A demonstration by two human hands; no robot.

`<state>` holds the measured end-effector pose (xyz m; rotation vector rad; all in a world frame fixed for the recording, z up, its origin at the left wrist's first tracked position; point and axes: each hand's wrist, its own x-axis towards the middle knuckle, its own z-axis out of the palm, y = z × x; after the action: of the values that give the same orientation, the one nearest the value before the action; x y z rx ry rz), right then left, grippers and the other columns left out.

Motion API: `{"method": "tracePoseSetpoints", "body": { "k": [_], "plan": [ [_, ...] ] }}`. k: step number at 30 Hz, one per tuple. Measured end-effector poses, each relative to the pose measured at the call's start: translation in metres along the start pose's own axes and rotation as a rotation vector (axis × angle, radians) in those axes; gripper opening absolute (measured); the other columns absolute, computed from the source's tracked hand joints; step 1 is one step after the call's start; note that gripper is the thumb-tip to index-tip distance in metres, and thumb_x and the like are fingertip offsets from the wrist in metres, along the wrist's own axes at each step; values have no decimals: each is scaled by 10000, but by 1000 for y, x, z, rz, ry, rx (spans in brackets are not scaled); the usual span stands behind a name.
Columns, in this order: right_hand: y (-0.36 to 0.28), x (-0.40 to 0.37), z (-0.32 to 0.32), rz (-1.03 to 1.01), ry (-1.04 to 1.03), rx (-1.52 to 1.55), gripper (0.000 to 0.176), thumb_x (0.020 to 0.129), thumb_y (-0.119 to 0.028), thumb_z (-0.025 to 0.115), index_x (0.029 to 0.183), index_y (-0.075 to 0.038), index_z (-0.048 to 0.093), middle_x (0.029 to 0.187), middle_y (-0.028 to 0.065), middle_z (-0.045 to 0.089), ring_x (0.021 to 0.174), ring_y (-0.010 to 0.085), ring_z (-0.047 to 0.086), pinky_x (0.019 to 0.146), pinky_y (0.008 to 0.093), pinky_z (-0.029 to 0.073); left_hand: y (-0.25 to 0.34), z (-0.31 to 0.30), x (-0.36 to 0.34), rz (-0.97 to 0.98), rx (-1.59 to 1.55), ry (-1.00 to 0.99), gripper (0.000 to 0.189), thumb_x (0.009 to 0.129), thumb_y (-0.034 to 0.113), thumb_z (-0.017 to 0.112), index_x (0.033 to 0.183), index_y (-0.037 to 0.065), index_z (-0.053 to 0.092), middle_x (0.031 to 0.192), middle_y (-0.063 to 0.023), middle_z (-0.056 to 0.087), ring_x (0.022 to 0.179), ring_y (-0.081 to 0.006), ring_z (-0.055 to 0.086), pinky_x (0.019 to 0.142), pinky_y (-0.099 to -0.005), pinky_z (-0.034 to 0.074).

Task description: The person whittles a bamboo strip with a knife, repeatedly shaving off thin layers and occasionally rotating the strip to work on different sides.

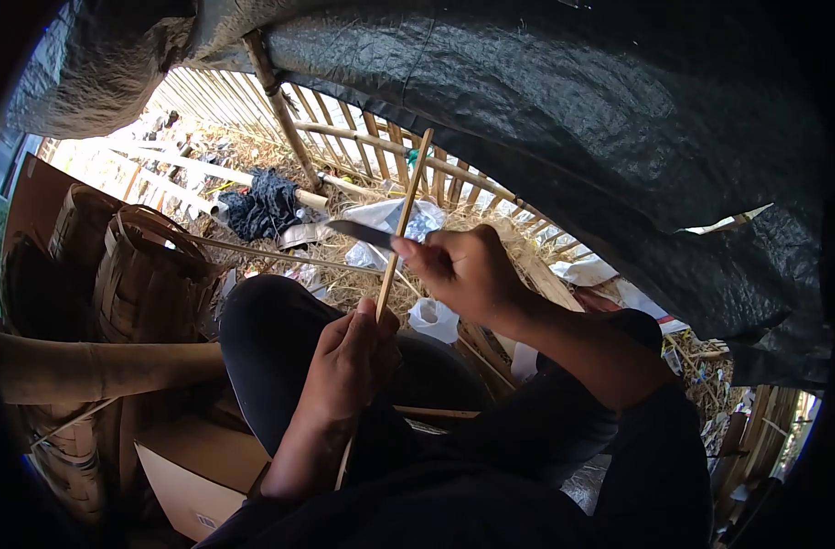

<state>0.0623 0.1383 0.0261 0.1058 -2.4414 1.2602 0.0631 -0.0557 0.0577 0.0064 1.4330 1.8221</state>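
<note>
My left hand (349,359) is closed around a long, thin bamboo strip (406,218), which slants up and away from my lap. Higher up, my right hand (472,270) grips a knife (363,234). Its blade points left and crosses the strip, with the thumb close to the strip's edge. The knife's handle is hidden inside my fingers. Below my left hand, the strip's lower end runs down past my wrist toward my lap.
Woven bamboo baskets (148,265) and a cardboard box (193,476) stand at left, near a thick bamboo pole (116,371). Dark tarpaulin (545,110) hangs above right. Beyond my knees, a slatted bamboo fence (372,151), dark cloth (262,203) and a white plastic cup (433,319) lie among litter.
</note>
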Motion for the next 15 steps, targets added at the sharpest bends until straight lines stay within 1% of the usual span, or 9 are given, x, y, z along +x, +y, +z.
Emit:
{"method": "tracePoseSetpoints", "body": {
  "k": [2, 4, 6, 8, 9, 10, 12, 13, 15],
  "plan": [
    [-8, -3, -1, -34, -43, 20, 531, 910, -379, 653, 528, -28, 540, 420, 42, 454, 388, 96, 424, 413, 301, 345, -1, 2, 1, -4, 0, 26, 428, 1034, 415, 355, 777, 92, 468, 535, 61, 354, 412, -44, 310, 382, -218, 235],
    [-4, 9, -12, 38, -49, -84, 529, 912, -384, 648, 535, -28, 543, 421, 40, 450, 388, 94, 414, 411, 299, 336, -2, 1, 0, -11, 0, 50, 427, 1034, 415, 356, 778, 92, 468, 534, 62, 354, 410, -44, 310, 379, -218, 233],
    [-2, 23, -27, 149, -28, -28, 534, 923, -391, 630, 541, -24, 561, 419, 46, 453, 385, 90, 407, 414, 289, 337, -2, 0, 0, 12, 0, -17, 422, 1033, 414, 362, 782, 94, 474, 535, 64, 356, 410, -41, 308, 378, -217, 225],
    [-7, 7, -14, 79, -77, -58, 521, 925, -380, 629, 555, -16, 579, 427, 52, 471, 389, 94, 417, 421, 285, 346, -1, 1, 2, -4, 6, 3, 422, 1032, 417, 364, 784, 94, 477, 536, 64, 355, 411, -39, 306, 378, -216, 223],
    [-16, 0, -6, -30, -25, 44, 515, 923, -376, 630, 559, -14, 582, 432, 50, 484, 392, 104, 428, 425, 284, 350, -1, 1, 2, -32, 18, 26, 422, 1031, 420, 367, 786, 95, 479, 538, 64, 354, 411, -38, 304, 378, -216, 222],
    [-9, 1, 1, -41, -15, 63, 518, 922, -388, 630, 563, -16, 598, 427, 45, 477, 395, 89, 421, 422, 282, 340, -1, 1, 3, -35, 22, 24, 422, 1031, 420, 367, 786, 95, 479, 538, 64, 354, 411, -38, 304, 378, -216, 222],
    [-2, 13, -15, 106, -60, -68, 530, 924, -399, 625, 565, -12, 593, 420, 39, 459, 403, 67, 396, 418, 278, 329, -3, 1, 3, -41, 10, 23, 426, 1026, 431, 376, 791, 93, 485, 548, 64, 356, 422, -37, 309, 385, -213, 223],
    [6, 23, -24, 236, -50, -8, 561, 922, -422, 606, 533, -20, 565, 426, 66, 493, 366, 183, 492, 411, 332, 366, -3, 2, 2, -38, 7, 25, 426, 1026, 431, 376, 791, 93, 485, 548, 64, 356, 422, -37, 309, 385, -213, 223],
    [3, 22, -24, 187, -32, -61, 589, 928, -434, 593, 519, -12, 558, 419, 68, 484, 368, 166, 477, 413, 336, 358, -2, 5, 2, -23, 49, 34, 436, 1022, 441, 384, 786, 88, 485, 554, 62, 354, 436, -34, 318, 398, -212, 230]
  ]
}}
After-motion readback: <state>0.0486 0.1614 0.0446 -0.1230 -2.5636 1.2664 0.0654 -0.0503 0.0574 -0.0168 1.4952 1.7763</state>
